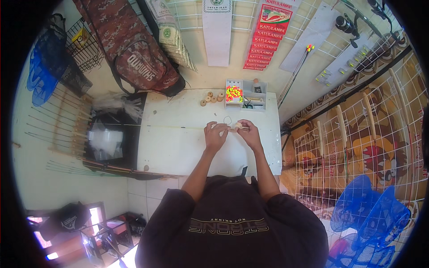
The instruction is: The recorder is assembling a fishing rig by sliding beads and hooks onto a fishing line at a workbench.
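Both hands meet above the white table (178,149), a little right of its middle. My right hand (250,134) grips a small pale wooden spool (238,126) between thumb and fingers. Close beside it, my left hand (216,135) is closed in a pinch, its fingertips toward the spool; what they hold is too small to make out. A thin dark loop of line (227,119) shows just beyond the fingertips. Farther back, several similar wooden spools (213,99) stand in a cluster.
A grey divided organizer (267,99) at the table's back holds red and yellow fishing floats (233,94) and a small bottle (257,86). A camouflage rod bag (138,58) leans at back left. Grid racks (344,147) stand right; blue nets (371,214) sit lower right.
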Demonstrator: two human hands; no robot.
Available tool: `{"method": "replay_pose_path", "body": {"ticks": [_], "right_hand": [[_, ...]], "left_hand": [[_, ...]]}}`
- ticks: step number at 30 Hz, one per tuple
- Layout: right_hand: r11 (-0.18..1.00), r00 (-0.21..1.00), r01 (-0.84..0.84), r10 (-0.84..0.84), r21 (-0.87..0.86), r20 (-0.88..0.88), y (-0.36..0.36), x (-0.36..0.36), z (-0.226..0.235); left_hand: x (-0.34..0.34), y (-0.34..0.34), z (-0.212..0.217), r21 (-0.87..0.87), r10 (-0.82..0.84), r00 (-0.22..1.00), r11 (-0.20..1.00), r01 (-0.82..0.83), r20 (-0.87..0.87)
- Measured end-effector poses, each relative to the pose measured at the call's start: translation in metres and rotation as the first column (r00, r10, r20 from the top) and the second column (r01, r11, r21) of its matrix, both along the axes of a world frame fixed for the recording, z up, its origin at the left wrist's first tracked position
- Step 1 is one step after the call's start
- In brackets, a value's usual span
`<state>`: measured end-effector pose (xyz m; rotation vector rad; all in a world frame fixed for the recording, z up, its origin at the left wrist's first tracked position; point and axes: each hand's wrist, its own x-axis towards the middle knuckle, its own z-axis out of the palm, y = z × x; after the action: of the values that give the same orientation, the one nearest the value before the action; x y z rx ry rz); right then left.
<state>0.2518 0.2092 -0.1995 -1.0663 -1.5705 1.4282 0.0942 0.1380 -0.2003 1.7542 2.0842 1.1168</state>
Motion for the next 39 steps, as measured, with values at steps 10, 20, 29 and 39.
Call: {"method": "replay_pose_path", "body": {"ticks": [10, 20, 29, 39], "right_hand": [[0.999, 0.999, -0.048, 0.048, -0.001, -0.019, 0.005, -0.005, 0.004], [0.998, 0.998, -0.039, 0.036, 0.049, 0.043, 0.006, -0.013, 0.014], [0.999, 0.989, -0.03, 0.023, -0.043, -0.145, 0.005, -0.017, 0.017], [0.985, 0.984, -0.069, 0.041, -0.158, -0.173, 0.002, -0.018, 0.02]], "left_hand": [[-0.007, 0.002, 0.0, 0.013, 0.02, 1.0, 1.0, -0.02, 0.007], [-0.012, 0.004, 0.003, 0.009, 0.02, 0.999, 1.0, -0.021, 0.028], [-0.014, 0.005, 0.002, -0.007, 0.016, 1.0, 1.0, -0.016, 0.008], [-0.015, 0.006, 0.002, 0.006, -0.002, 1.0, 1.0, 0.002, -0.014]]}}
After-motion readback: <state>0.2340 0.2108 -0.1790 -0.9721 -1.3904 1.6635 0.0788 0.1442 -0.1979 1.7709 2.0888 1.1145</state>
